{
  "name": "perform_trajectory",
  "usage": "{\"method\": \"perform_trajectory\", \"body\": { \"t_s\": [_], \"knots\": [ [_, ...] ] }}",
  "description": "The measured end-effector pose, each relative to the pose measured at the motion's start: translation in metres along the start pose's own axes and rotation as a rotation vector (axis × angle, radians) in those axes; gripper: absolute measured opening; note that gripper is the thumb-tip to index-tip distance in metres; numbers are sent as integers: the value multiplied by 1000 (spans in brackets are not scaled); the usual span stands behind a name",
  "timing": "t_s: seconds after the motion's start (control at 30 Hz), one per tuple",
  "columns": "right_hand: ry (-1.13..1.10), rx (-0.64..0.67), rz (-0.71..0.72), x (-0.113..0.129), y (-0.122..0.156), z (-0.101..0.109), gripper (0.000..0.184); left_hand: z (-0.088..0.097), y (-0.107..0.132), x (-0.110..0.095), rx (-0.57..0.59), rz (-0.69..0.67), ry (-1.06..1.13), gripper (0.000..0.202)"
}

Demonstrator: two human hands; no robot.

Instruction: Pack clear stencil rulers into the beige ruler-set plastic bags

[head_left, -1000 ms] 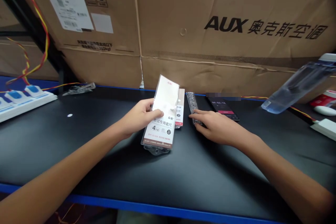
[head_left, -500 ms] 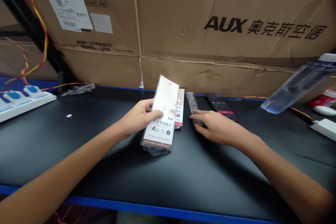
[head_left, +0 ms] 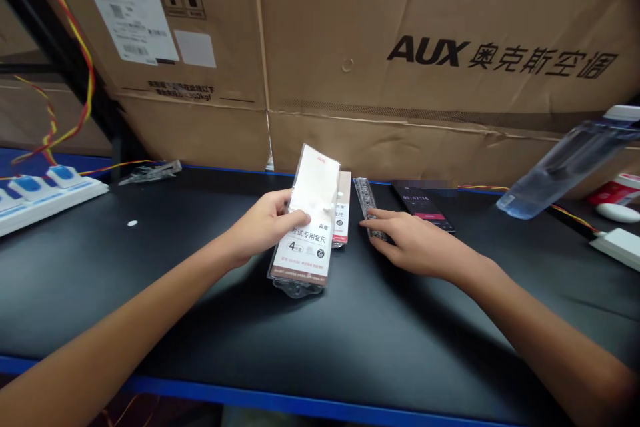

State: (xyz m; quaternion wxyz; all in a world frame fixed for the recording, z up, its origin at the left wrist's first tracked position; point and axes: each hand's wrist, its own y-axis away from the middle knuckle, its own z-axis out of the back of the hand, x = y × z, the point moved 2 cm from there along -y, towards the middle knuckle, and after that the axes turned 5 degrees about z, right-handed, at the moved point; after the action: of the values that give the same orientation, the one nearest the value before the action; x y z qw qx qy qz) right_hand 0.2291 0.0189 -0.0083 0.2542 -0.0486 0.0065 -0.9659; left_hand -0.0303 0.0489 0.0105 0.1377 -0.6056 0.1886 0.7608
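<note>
Nothing's really moved: left hand [head_left: 263,225] still pinches the ruler packet [head_left: 306,233], tilted up over the table [head_left: 150,267]. Right hand [head_left: 417,245] stays flat and open, fingertips on the clear ruler [head_left: 364,195] at its 11 o'clock, phone [head_left: 425,208] at 1.

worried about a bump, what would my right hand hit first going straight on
The right hand touches the ruler, so that comes first; beyond it, probably the flat pack, though depth is unclear.

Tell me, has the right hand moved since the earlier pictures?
No. The right hand stays on the clear ruler, equally near the phone beside it.
</note>
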Motion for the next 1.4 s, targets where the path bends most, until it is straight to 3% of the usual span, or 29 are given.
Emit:
{"method": "perform_trajectory", "body": {
  "t_s": [0.17, 0.4, 1.0, 1.4],
  "knots": [
    [-28, -9, 29, 0, 0, 2, 35, 0, 0, -1, 7, 5, 0, 35],
    [-63, -30, -3, -2, 1, 3, 42, 0, -1, 0, 14, -2, 1, 34],
    [-39, -39, -21, 0, 0, 7, 33, 0, 0, 1, 29, 3, 6, 31],
    [-33, -66, -74, 2, -1, 9, 41, -2, 0, -1, 16, 6, 4, 35]
  ]
}}
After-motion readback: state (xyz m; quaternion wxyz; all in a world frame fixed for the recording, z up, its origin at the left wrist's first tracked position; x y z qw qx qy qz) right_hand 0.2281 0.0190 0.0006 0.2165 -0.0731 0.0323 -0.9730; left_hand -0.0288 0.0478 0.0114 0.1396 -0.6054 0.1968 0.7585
